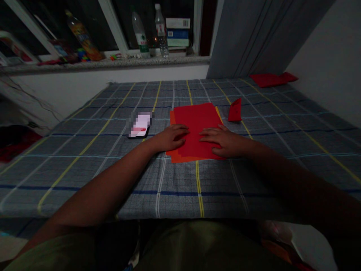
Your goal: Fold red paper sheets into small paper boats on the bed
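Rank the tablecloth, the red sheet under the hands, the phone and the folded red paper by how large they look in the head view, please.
1. Tablecloth, by far the largest
2. Red sheet, though the hands cover part of it
3. Phone
4. Folded red paper, the smallest

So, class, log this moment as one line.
left hand: on red sheet; right hand: on red sheet; folded red paper: right of sheet; phone: left of sheet
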Demonstrator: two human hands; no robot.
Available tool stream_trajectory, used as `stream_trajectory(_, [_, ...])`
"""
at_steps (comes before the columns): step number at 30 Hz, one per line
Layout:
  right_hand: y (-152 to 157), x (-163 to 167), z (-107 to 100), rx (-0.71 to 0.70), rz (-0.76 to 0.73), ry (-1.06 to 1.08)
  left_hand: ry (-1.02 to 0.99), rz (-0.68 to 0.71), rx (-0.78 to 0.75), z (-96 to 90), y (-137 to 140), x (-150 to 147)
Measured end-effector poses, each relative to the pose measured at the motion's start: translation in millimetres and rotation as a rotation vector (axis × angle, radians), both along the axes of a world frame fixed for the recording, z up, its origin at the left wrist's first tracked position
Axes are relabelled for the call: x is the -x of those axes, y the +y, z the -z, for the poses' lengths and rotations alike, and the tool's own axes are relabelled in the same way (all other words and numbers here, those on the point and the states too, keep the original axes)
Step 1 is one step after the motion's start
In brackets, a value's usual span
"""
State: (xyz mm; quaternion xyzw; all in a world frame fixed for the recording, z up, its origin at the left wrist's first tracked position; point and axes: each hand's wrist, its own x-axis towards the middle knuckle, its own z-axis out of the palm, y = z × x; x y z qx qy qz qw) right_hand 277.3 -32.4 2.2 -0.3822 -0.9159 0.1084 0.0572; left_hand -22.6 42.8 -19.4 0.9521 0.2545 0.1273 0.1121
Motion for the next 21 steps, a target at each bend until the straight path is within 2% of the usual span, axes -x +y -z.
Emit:
stream_trajectory(13, [-1.7,2.7,-2.5,0.000,0.011,-0.028,0.004,-0.004,0.038,-7.9,-5.0,-3.1])
stream_trajectory(21, [-0.7,2.3,-1.4,0.006,0.004,-0.020,0.046,-0.019,0.032,-6.6,-4.6,-3.1])
